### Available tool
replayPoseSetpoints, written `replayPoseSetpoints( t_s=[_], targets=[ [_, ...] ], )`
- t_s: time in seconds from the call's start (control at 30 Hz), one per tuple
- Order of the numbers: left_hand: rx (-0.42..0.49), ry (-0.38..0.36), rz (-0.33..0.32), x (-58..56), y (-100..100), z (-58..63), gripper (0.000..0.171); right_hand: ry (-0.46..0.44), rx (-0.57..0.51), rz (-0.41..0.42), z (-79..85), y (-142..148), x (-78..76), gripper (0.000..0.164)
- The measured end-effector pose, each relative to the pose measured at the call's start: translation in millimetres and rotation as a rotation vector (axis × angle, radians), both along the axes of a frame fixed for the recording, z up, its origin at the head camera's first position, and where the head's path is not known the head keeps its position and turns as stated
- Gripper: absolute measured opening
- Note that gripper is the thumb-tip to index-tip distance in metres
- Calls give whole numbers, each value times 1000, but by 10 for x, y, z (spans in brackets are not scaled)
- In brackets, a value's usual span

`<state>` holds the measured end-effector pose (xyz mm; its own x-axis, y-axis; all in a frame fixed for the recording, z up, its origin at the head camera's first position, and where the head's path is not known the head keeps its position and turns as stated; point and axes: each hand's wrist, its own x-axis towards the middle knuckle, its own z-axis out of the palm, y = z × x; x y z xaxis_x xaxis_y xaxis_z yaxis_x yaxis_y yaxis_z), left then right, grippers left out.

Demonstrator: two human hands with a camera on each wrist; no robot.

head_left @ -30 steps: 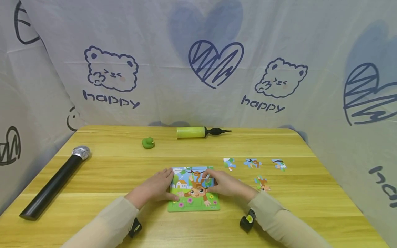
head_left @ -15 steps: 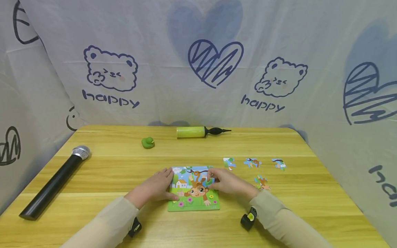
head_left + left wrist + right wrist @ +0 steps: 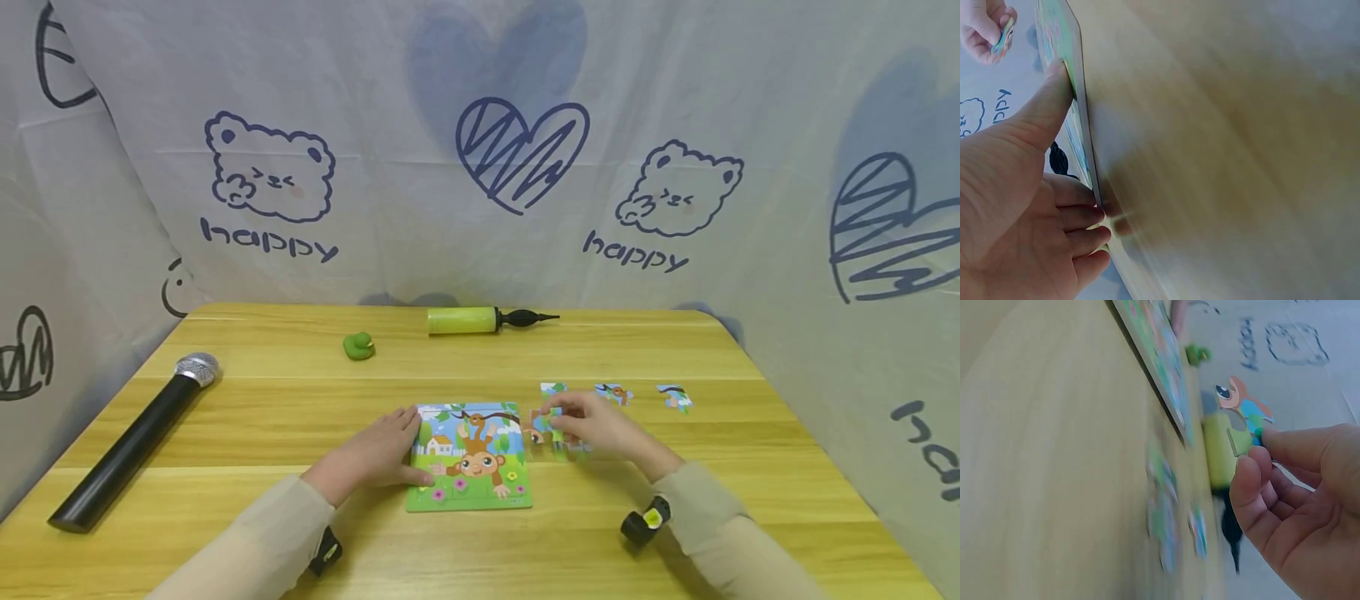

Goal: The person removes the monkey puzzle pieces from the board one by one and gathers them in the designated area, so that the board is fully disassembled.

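A puzzle board with a cartoon monkey, a house and flowers lies flat on the table. My left hand rests at its left edge, thumb over the face and fingertips against the far part of the edge. To the right of the board, my right hand pinches a jigsaw piece between thumb and index finger. An eye, orange fur and some blue and green show on that piece. Beyond the hand, loose jigsaw pieces lie on the table, partly hidden by it.
Two more pieces, one with a small monkey and one with a branch, lie at the right. Farther back are a green toy duck and a yellow hand pump. A microphone lies at the left.
My right hand has left the board's right side and moved right, and now holds a jigsaw piece. The board's upper right, earlier covered, shows the branch picture. My left hand has stayed put.
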<state>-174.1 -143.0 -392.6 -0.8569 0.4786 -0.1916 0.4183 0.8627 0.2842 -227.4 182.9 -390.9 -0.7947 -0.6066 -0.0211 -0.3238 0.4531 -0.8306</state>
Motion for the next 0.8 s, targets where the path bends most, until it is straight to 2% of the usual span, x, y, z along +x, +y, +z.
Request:
replayPoseSetpoints(
  t_s=[0.17,0.43,0.6,0.8],
  targets=[
    [-2,16,-9,0,-1,-12,91,6,-31,-79,39,329,-9,28],
    [3,60,-27,6,-6,-8,89,13,-16,-248,69,825,35,24],
    [0,107,-51,12,-16,-8,89,-4,-17,-277,39,1137,76,25],
    [-8,111,-55,15,-21,-12,90,-31,10,-307,-41,1497,96,24]
  ],
)
